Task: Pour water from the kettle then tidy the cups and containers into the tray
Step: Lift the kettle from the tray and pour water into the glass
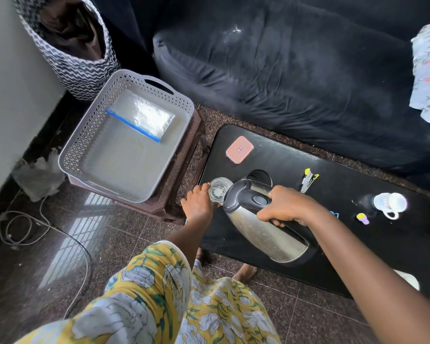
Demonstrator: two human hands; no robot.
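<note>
At centre left, one grey perforated plastic tray [85, 135] holds only one blue-zipped clear bag [144, 120], so tidying looks unstarted. Lower centre, the left hand [199, 202] curls its fingers round one clear glass [219, 192]. The right hand [288, 207] wraps the handle of one tilted steel kettle [258, 227], so pouring seems underway. One pink lidded container [239, 150] and one white mug [390, 203] wait on the table.

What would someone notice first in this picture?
The shiny kettle, tipped toward a glass at the left end of the black table: the right hand grips its handle, the left hand holds the glass. Then the big grey tray on the stool to the left, with a bag inside.
</note>
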